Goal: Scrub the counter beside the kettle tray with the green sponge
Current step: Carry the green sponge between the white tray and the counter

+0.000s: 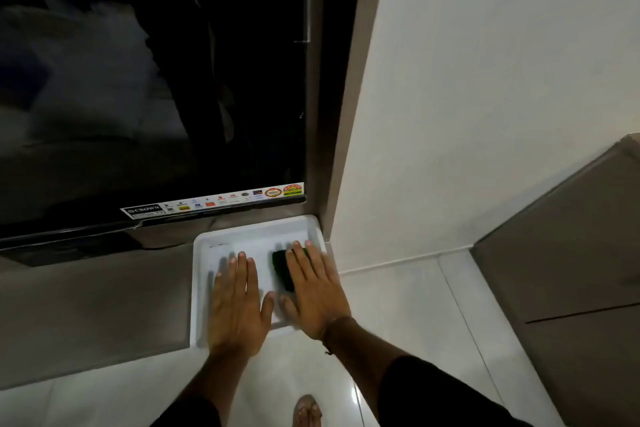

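Left of the white tray (201, 288) runs a broad bare stretch of grey-brown counter (93, 305), open as far as the frame's left edge; behind it stands a dark television (138, 80), a strip of stickers (214, 202) along its bottom edge just above the tray's far rim. The tray sits at the counter's right end, its near edge level with the counter's front; the left hand (237, 305) lies flat in the tray's left half, fingers spread, holding nothing. The right hand (315, 291) presses flat, fingers extended, on the green sponge (282, 270) in the tray's right half, close to the right rim; that rim sits tight against the pale wall (485, 114). Below the tray, glossy floor tiles (398, 322) and a bare foot (307, 411).
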Tool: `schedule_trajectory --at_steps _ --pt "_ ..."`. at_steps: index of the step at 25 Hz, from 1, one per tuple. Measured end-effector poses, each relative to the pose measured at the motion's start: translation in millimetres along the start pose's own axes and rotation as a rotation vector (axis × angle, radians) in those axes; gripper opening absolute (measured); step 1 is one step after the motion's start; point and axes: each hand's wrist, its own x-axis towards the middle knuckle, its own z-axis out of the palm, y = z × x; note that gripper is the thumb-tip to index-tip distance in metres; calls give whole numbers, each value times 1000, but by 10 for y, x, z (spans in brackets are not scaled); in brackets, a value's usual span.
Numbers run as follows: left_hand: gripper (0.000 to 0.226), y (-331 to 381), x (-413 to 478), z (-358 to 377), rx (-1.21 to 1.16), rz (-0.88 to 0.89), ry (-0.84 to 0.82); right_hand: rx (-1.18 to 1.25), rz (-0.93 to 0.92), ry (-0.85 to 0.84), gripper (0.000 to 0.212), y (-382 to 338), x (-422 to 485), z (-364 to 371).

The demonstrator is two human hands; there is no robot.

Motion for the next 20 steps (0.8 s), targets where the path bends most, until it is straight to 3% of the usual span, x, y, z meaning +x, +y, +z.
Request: schedule_trajectory --at_steps 4,7,13,20 --pt "80 -270 286 100 -6 35 36 -96 17 -201 97 -29 424 232" --pt "75 -309 369 161 -23 40 42 -154 42 -275 88 52 521 458" --pt "77 -335 388 173 -62 91 21 -129 52 -199 67 115 557 643" --pt "82 -209 313 -190 58 117 34 -94 -96 -2 74 -126 297 130"
